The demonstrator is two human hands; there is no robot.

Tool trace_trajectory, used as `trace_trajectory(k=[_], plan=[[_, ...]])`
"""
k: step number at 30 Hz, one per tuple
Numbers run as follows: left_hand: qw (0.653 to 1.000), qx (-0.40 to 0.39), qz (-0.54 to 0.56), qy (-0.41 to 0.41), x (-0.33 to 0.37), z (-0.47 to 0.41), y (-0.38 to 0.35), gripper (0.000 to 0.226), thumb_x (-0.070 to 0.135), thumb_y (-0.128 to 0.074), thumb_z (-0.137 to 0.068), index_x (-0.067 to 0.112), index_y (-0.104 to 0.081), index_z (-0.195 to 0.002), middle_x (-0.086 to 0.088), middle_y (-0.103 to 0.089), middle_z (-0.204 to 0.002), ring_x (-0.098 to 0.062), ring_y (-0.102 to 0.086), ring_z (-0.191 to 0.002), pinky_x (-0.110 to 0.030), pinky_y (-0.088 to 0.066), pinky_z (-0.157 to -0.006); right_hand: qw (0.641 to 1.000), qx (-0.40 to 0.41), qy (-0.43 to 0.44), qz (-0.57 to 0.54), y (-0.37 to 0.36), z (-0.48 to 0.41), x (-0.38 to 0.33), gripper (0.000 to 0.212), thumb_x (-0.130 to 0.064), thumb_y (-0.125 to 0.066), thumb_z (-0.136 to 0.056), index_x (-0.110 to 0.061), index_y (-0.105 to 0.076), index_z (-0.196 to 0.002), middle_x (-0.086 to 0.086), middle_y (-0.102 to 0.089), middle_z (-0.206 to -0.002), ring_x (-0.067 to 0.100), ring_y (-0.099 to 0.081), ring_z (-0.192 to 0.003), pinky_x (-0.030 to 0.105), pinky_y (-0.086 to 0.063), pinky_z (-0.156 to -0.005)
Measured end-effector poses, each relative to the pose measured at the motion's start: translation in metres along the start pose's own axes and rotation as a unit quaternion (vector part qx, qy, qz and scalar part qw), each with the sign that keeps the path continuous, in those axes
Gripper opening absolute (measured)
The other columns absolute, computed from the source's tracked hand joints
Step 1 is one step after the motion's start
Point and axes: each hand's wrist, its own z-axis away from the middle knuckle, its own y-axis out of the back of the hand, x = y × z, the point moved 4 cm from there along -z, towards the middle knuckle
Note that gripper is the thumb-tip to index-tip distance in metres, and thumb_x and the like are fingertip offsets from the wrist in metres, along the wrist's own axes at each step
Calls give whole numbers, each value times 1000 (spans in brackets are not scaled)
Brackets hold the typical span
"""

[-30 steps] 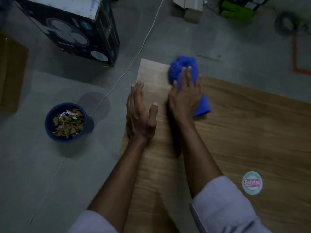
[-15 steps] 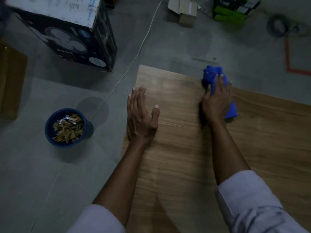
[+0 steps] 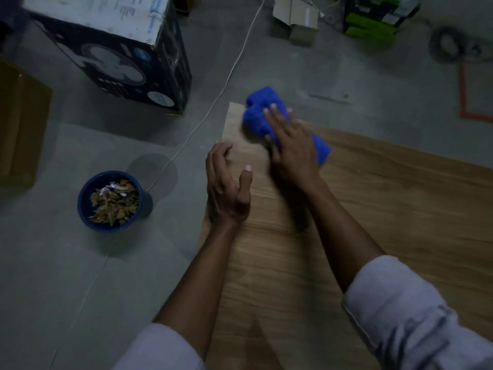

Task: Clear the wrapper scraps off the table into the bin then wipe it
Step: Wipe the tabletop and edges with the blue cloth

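Right hand [image 3: 292,153] flat, fingers straight, pressing blue cloth [image 3: 260,113] onto far left corner of wooden table [image 3: 386,214]. Left hand [image 3: 226,188] just beside it at table's left edge, fingers loosely curled, gripping nothing. On floor left of table, blue bin [image 3: 83,209] holding wrapper scraps [image 3: 114,202].
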Motion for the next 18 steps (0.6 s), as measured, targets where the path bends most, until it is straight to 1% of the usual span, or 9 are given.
trace_trajectory(k=[3, 5, 6, 8, 10, 12, 15, 16, 18], plan=[[1000, 9, 13, -1, -1, -1, 1, 56, 28, -54, -90, -2, -50, -137, -16, -53, -138, -34, -50, -131, -48, -43, -108, 993, 21, -112, 12, -1, -16, 2, 56, -40, -34, -103, -26, -39, -157, -4, -34, -164, 30, -31, -151, 46, -34, -115], [1000, 20, 17, -13, -1, -1, 4, 59, 29, -53, -90, -4, -49, -139, -18, -50, -144, -33, -46, -137, -42, -40, -113, 993, 21, -119, 14, -8, -20, -15, 54, -40, -36, -103, -28, -40, -156, -7, -34, -164, 31, -29, -152, 48, -30, -118], [999, 29, 21, -22, 0, -1, 6, 60, 30, -53, -90, -5, -49, -139, -20, -48, -146, -33, -44, -139, -40, -38, -115, 996, 19, -88, 10, -12, -19, -26, 54, -39, -38, -103, -28, -41, -156, -6, -35, -163, 32, -28, -152, 48, -29, -118], [997, 55, 31, -36, 2, 1, 10, 61, 32, -52, -91, -6, -50, -138, -21, -45, -150, -33, -40, -143, -42, -35, -117, 1000, -2, 28, -8, -20, -8, -49, 52, -36, -43, -101, -26, -46, -152, -2, -40, -161, 35, -30, -151, 46, -27, -116], [995, 82, 19, -47, 2, 0, 16, 60, 31, -51, -89, -7, -54, -136, -22, -46, -151, -35, -38, -146, -48, -30, -121, 986, -31, 157, -44, -24, 20, -72, 53, -34, -46, -96, -20, -54, -146, 4, -47, -156, 38, -36, -147, 42, -26, -112], [993, 94, -22, -67, 3, 13, 22, 55, 27, -50, -89, -5, -58, -133, -20, -51, -149, -35, -40, -146, -55, -26, -122, 966, -92, 233, -67, -25, 59, -89, 53, -33, -47, -92, -17, -59, -141, 5, -51, -153, 35, -36, -148, 40, -24, -115], [995, 30, -44, -84, 3, 53, 30, 49, 24, -48, -94, -2, -61, -132, -17, -53, -149, -31, -39, -148, -57, -26, -122, 945, -138, 286, -77, -20, 68, -78, 51, -28, -51, -89, -15, -64, -136, 6, -54, -150, 33, -38, -147, 49, -30, -119], [995, 8, -52, -85, 1, 69, 33, 48, 25, -48, -95, -1, -61, -134, -15, -51, -151, -29, -36, -150, -55, -26, -122, 947, -143, 278, -74, -20, 58, -70, 53, -25, -53, -88, -17, -60, -140, 4, -50, -154, 31, -36, -149, 51, -31, -119], [994, -10, -68, -81, -5, 95, 38, 50, 26, -48, -95, 1, -59, -137, -13, -49, -154, -28, -32, -152, -53, -27, -122, 968, -122, 211, -68, -15, 22, -60, 61, -23, -56, -91, -24, -48, -152, -1, -40, -160, 26, -30, -152, 48, -30, -121]])
